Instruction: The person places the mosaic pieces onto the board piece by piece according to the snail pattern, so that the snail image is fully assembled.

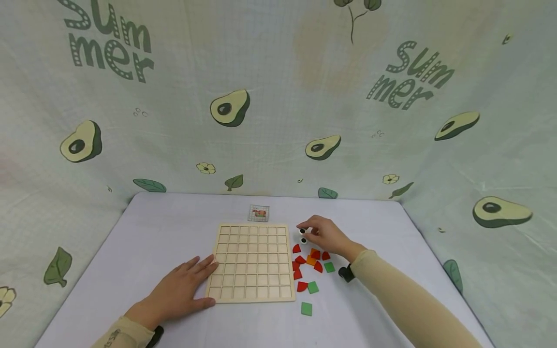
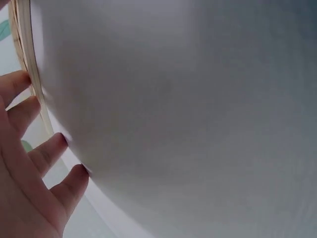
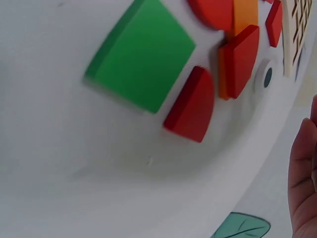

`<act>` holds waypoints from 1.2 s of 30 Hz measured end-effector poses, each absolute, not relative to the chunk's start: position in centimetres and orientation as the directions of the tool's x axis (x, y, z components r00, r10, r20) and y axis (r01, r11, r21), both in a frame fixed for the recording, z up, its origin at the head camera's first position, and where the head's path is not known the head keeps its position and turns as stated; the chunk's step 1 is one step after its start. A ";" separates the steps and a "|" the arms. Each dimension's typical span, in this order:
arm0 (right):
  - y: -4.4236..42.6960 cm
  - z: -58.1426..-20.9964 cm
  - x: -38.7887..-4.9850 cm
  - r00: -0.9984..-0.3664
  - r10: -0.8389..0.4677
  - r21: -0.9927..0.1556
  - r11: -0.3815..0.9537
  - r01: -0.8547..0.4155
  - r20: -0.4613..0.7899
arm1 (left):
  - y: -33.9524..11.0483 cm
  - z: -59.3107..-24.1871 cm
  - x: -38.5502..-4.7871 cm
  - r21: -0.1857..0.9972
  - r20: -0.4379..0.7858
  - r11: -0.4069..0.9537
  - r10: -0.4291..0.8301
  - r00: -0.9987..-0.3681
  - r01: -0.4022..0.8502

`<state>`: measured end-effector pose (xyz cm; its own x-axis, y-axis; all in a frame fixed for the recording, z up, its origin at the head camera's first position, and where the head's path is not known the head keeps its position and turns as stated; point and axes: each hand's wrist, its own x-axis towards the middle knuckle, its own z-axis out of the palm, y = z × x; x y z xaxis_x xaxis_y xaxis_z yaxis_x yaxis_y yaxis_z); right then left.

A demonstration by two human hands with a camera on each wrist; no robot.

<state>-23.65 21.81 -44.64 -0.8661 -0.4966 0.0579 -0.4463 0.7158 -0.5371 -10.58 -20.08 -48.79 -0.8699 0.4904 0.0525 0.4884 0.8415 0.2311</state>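
Note:
A square wooden grid board lies on the table. Along its left edge my left hand rests with spread fingers, fingertips touching the frame; the left wrist view also shows the fingers. My right hand is beyond the board's right side, pinching a small round eye piece, white with a black centre, between thumb and index finger. A second eye piece lies on the table just below it. In the right wrist view, only part of the right hand shows and its fingertips are out of frame.
Right of the board lie several red quarter-round pieces, orange pieces and green squares. One red piece overlaps an orange one. A small picture card lies behind the board. Printed cloth hangs behind the table.

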 end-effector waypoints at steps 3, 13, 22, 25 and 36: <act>21.2 -44.5 -23.7 -0.861 -0.506 -0.534 0.714 -0.454 0.056 | -20.1 -48.8 -10.6 0.250 0.038 0.845 0.479 -0.877 0.473; 17.0 -43.2 -24.4 -0.820 -0.570 -0.520 0.689 -0.505 0.041 | -20.2 -48.8 -10.9 0.292 -0.016 0.849 0.464 -0.886 0.439; 9.8 -43.8 -25.5 -0.765 -0.642 -0.528 0.635 -0.564 0.046 | -20.2 -48.4 -11.0 0.294 -0.051 0.860 0.449 -0.892 0.417; 7.5 -44.6 -25.6 -0.752 -0.659 -0.534 0.626 -0.568 0.028 | -20.2 -48.5 -11.0 0.292 -0.062 0.865 0.444 -0.894 0.409; 3.4 -47.5 -25.5 -0.783 -0.622 -0.467 0.688 -0.555 0.014 | -19.9 -48.1 -10.8 0.304 -0.057 0.857 0.453 -0.890 0.416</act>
